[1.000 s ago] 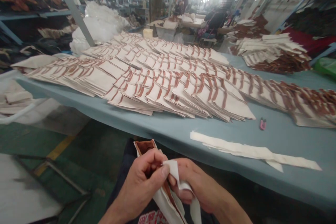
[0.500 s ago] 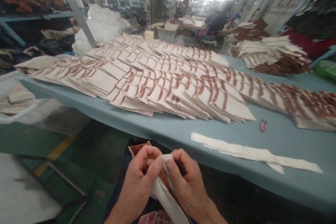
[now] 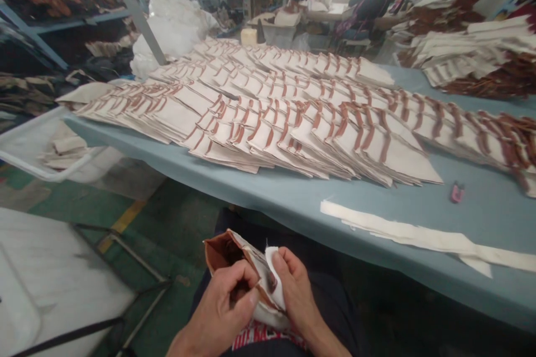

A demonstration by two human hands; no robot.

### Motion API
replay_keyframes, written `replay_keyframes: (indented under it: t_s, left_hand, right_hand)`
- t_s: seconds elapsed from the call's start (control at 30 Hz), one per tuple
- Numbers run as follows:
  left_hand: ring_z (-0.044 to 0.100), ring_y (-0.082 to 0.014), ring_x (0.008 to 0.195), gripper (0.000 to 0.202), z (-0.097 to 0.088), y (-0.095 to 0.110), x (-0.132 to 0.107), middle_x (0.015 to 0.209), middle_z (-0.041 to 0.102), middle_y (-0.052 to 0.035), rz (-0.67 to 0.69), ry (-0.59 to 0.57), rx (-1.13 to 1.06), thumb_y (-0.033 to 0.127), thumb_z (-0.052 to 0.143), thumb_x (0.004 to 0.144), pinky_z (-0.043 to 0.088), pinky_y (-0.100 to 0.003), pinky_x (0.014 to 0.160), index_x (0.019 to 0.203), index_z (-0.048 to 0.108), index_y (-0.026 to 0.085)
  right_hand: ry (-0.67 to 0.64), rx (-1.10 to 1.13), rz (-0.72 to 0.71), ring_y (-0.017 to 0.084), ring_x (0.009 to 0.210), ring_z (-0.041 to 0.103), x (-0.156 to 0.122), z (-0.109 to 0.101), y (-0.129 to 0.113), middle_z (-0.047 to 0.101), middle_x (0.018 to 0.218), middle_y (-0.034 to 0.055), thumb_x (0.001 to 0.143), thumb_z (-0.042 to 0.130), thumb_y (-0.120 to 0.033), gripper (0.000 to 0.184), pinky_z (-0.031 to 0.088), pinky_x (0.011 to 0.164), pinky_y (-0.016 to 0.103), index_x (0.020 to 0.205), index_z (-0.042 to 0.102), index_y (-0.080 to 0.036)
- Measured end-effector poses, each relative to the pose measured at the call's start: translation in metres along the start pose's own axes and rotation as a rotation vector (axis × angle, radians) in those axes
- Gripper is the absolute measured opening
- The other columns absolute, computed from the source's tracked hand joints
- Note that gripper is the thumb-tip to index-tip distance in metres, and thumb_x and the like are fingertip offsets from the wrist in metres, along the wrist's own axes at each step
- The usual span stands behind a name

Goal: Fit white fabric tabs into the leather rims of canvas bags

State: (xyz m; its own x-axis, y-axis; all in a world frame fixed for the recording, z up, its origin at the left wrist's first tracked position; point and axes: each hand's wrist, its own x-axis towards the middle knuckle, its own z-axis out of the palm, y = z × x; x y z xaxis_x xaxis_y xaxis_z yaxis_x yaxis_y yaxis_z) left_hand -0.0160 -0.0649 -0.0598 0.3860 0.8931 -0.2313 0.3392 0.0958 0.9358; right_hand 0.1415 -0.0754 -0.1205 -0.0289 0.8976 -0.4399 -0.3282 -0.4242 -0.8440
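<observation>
Over my lap is a cream fabric pouch (image 3: 268, 309) with a brown lining, its mouth gaping toward the upper left. My left hand (image 3: 224, 304) pinches the pouch's edge between thumb and curled fingers. My right hand (image 3: 295, 293) closes on a white fabric strip (image 3: 271, 256) along the pouch's right side; the strip's end curls up above the thumb. Whether the strip is attached to the pouch I cannot tell. Part of the pouch is hidden behind both hands.
Overlapping rows of cream and brown fabric pieces (image 3: 268, 128) cover much of the blue table (image 3: 288, 195). White strips (image 3: 397, 231) and pink thread snips (image 3: 457, 192) lie near its front edge. A white bin (image 3: 52, 175) stands left. A person (image 3: 372, 0) sits beyond.
My hands have moved apart and slightly down. The pouch's mouth now gapes wider, showing more brown lining. My right hand still holds the white strip. The view has shifted left.
</observation>
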Motion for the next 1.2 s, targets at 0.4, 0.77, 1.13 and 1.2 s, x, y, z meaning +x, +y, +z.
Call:
replay_keyframes:
  t_s: [0.4, 0.77, 1.13, 1.2]
  left_hand:
    - [0.064, -0.0184, 0.074, 0.032, -0.023, 0.007, 0.004, 0.079, 0.073, -0.0044, 0.038, -0.028, 0.003, 0.034, 0.053, 0.100, 0.046, -0.023, 0.071, 0.083, 0.074, 0.017]
    - [0.043, -0.0120, 0.058, 0.044, -0.024, 0.034, 0.023, 0.069, 0.060, -0.0025, 0.056, 0.014, -0.343, 0.051, 0.060, 0.096, 0.033, -0.021, 0.052, 0.078, 0.074, 0.014]
    - [0.044, -0.0122, 0.061, 0.040, -0.020, 0.033, 0.030, 0.069, 0.060, -0.0017, 0.055, 0.000, -0.441, 0.045, 0.061, 0.096, 0.035, -0.021, 0.055, 0.074, 0.074, 0.014]
    - [0.043, -0.0122, 0.061, 0.039, -0.021, 0.035, 0.029, 0.069, 0.059, -0.0015, 0.057, 0.008, -0.443, 0.044, 0.062, 0.096, 0.035, -0.021, 0.055, 0.073, 0.074, 0.014]
  right_hand:
    - [-0.265, -0.184, -0.007, 0.007, 0.052, 0.031, -0.010, -0.012, -0.059, 0.044, 0.059, -0.0072, 0.081, 0.072, -0.073, 0.058, 0.026, 0.049, 0.020, 0.074, 0.050, -0.019]
    - [-0.304, -0.574, -0.144, 0.008, 0.050, 0.042, -0.023, -0.010, -0.121, 0.055, 0.060, -0.0056, 0.095, 0.066, -0.050, 0.034, 0.028, 0.045, 0.020, 0.084, 0.061, -0.019]
    - [-0.253, -0.675, -0.190, 0.009, 0.048, 0.044, -0.024, 0.000, -0.132, 0.056, 0.057, -0.0056, 0.095, 0.065, -0.043, 0.028, 0.027, 0.045, 0.021, 0.081, 0.060, -0.020]
    - [-0.240, -0.692, -0.209, 0.009, 0.049, 0.045, -0.022, 0.002, -0.133, 0.056, 0.057, -0.0053, 0.095, 0.065, -0.042, 0.027, 0.028, 0.045, 0.021, 0.080, 0.060, -0.020]
